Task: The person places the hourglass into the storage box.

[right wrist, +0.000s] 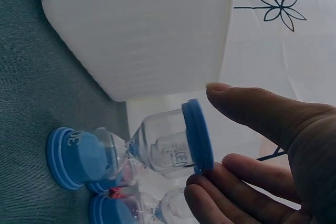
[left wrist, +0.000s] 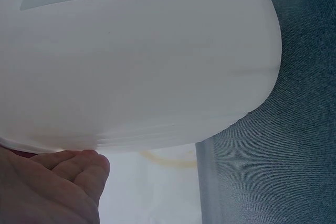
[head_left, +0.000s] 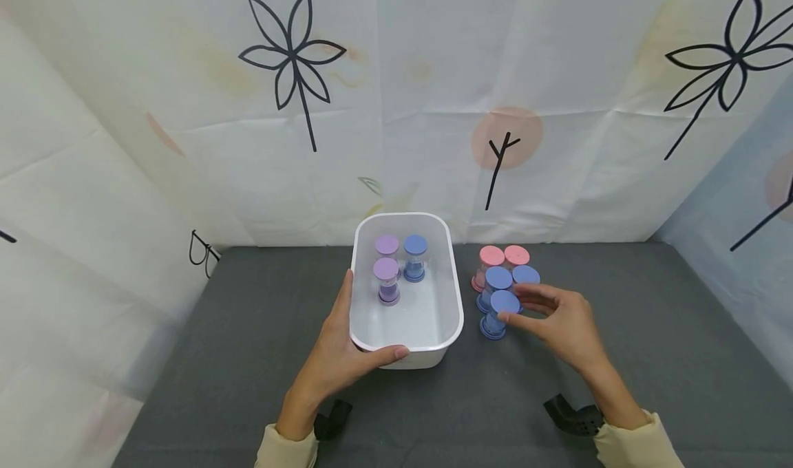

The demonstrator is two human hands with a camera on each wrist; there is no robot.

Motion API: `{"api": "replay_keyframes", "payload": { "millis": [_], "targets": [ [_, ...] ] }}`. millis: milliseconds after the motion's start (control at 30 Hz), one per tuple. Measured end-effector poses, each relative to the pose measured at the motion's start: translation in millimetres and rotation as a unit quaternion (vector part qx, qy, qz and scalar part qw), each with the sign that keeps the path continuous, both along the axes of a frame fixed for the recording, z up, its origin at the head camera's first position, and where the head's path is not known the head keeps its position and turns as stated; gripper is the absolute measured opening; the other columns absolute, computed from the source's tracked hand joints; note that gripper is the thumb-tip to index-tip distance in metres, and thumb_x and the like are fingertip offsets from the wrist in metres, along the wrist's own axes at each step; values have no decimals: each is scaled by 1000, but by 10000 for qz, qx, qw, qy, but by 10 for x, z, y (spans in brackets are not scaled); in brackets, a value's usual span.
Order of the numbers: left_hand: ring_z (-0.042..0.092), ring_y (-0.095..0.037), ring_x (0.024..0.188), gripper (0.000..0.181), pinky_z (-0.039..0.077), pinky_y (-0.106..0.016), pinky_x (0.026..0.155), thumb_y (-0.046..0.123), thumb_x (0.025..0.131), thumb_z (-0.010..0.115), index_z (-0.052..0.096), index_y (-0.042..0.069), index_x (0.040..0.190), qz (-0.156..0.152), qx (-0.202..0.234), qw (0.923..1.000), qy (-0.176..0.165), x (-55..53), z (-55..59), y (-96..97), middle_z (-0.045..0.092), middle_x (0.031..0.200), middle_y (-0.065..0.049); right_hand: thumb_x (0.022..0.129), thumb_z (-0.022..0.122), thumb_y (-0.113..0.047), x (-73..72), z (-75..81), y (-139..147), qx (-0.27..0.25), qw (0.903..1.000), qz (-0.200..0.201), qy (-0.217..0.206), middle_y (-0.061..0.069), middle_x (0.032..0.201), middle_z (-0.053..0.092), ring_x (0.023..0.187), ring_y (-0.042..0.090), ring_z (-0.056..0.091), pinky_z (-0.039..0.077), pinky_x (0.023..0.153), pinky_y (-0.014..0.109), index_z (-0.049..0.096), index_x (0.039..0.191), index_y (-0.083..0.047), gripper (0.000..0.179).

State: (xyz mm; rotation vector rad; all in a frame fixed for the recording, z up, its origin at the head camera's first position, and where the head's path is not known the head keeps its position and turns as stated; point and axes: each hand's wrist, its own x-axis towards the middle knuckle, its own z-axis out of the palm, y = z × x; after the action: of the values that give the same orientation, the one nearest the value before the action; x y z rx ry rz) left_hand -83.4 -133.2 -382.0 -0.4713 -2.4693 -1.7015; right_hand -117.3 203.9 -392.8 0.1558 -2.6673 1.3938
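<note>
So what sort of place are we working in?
Probably an enclosed indoor work booth: creased, flower-printed sheeting lines three sides of a grey-covered tabletop, set with a white tub.

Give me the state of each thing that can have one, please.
White box, upright, top open
Two purple hourglasses, standing inside
Blue hourglass inside, standing
Two pink hourglasses, standing, partly hidden
Nearest blue hourglass, sand mostly below
Two blue hourglasses behind, standing, partly hidden
Left hand, touching the box
Right hand, fingers at the nearest hourglass
</note>
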Motion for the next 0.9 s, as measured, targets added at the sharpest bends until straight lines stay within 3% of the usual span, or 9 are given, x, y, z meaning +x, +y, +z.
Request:
{"api": "replay_keyframes", "payload": {
  "millis": [67,167,467,900],
  "targets": [
    [46,-24,135,130,45,-32,103,16,68,96,7,6,163,2,-21,10000,7,0,-1,1,29,163,-6,78,91,-27,-4,-30,-3,23,10000,-17,1,14,117,73,104,29,71,53,76,16,72,123,-2,55],
    [46,-24,135,131,45,-32,104,16,68,96,7,5,163,18,-13,10000,-11,-16,-47,-5,28,163,-6,77,91,-26,-16,-71,-10,43,10000,-31,12,14,116,73,104,29,72,53,76,16,72,122,-2,54],
    [41,-15,139,137,42,-54,106,33,66,98,3,23,164,28,-13,10000,18,-132,-350,-71,23,165,1,77,91,-22,-33,-137,-50,-22,10000,-23,15,20,120,70,104,33,71,56,77,21,71,122,3,56],
    [40,-18,141,135,40,-56,107,43,67,96,4,24,164,52,-70,9999,96,-142,-380,-78,23,166,-1,75,92,-22,-44,-167,-85,-89,9998,-169,-9,22,117,70,102,35,71,58,77,27,71,121,4,57]
  ]
}}
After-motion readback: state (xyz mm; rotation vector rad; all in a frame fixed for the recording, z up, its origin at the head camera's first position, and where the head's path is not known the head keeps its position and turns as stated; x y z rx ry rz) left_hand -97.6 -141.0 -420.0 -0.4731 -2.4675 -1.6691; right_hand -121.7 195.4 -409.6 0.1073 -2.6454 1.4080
